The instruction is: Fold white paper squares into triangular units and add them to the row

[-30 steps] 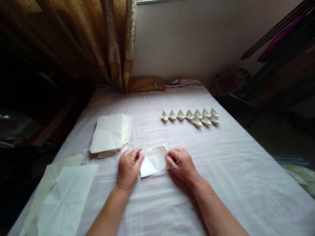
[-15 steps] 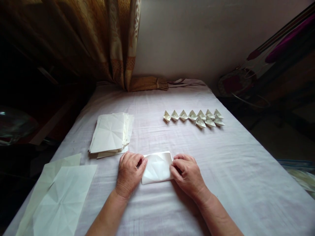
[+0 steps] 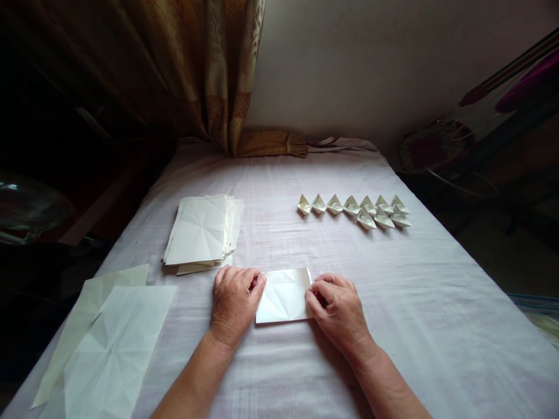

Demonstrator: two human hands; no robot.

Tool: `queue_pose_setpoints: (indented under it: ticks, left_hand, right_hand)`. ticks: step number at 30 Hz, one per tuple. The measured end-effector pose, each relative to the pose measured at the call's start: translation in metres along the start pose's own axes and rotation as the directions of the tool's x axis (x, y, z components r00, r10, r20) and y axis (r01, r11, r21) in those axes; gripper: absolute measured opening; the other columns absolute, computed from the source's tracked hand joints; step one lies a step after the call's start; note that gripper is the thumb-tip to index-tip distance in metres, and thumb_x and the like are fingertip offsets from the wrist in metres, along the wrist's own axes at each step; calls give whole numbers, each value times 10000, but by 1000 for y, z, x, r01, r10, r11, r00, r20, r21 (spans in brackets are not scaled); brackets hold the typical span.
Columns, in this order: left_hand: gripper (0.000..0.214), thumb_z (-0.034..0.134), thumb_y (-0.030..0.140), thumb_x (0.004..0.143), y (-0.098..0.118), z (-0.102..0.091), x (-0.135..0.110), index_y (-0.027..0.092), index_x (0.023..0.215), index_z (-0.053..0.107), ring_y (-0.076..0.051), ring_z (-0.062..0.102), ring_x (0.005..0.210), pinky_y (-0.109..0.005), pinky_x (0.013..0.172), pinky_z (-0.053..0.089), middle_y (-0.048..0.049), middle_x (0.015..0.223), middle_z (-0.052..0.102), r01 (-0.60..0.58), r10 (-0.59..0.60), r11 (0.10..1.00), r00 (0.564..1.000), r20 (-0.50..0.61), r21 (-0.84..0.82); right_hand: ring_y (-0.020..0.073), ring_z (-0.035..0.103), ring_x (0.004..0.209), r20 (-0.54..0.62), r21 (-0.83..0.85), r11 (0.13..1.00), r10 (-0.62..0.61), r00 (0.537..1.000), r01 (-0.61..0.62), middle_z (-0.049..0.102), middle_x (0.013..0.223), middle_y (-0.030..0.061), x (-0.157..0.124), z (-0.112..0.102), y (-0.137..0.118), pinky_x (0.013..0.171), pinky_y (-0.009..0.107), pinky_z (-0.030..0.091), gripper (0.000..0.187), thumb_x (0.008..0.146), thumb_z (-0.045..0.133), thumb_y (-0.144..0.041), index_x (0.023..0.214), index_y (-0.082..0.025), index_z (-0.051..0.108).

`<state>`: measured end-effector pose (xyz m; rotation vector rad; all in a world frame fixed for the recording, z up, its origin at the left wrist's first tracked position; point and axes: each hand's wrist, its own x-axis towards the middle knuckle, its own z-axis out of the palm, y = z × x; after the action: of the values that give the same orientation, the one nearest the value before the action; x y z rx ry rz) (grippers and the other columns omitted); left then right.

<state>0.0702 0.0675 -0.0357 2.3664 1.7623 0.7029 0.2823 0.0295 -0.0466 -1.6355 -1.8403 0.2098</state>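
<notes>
Between my hands, close above the cloth, is a folded sheet of white paper [image 3: 285, 295] with crease lines across its face. My left hand [image 3: 236, 299] pinches its left edge between thumb and fingers. At the opposite edge, my right hand [image 3: 336, 302] grips the paper the same way, thumb in front. Beyond my left hand lies a stack of creased paper sheets [image 3: 201, 230]. Several small folded paper boats [image 3: 351, 205] stand in two rows at the far right.
Loose creased sheets [image 3: 111, 352] overlap at the near left. A pale cloth [image 3: 414, 326] covers the flat surface, whose edges drop off at both sides. A gold curtain [image 3: 229, 75] hangs over the far edge, against a bare wall [image 3: 340, 64].
The camera view has shifted slightly, so the scene sits a little further right. Both hands keep their grip on the folded paper, which now tilts slightly differently.
</notes>
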Motion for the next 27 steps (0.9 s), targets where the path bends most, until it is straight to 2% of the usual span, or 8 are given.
queue_pose_setpoints:
  ticks: [7, 12, 20, 27]
  left_hand:
    - [115, 586, 274, 866, 0, 0, 0, 242, 773, 645, -194, 581, 731, -428, 978, 367, 12, 669, 646, 6, -6, 1000, 1000, -3, 7]
    - [54, 607, 260, 853, -1, 1, -1, 244, 878, 652, -196, 591, 748, -435, 997, 359, 21, 688, 650, 15, -15, 1000, 1000, 0, -11]
    - [189, 628, 262, 844, -3, 5, -3, 235, 1029, 598, -206, 605, 809, -448, 1029, 357, 7, 767, 656, 50, -50, 999, 999, 7, -18]
    - [114, 627, 248, 848, -2, 5, -4, 235, 951, 580, -217, 610, 881, -427, 1025, 362, -20, 884, 662, 40, -39, 999, 999, -24, 13]
  right_hand:
    - [181, 592, 750, -10, -13, 1000, -1, 1000, 0, 639, 673, 14, 1, 0, -2, 819, 334, 379, 229, 815, 543, -185, 589, -220, 536]
    - [176, 594, 741, -11, -15, 1000, -5, 1000, 5, 633, 675, 9, 2, 0, -2, 812, 333, 376, 227, 811, 544, -181, 587, -215, 528]
    - [177, 584, 733, 4, -13, 1000, -1, 1000, 1, 634, 685, 9, 1, 0, -1, 808, 337, 371, 211, 810, 545, -181, 602, -216, 550]
    - [176, 583, 724, -1, -10, 1000, 8, 1000, -8, 633, 687, 11, 0, 1, 0, 807, 338, 374, 216, 807, 547, -183, 594, -215, 551]
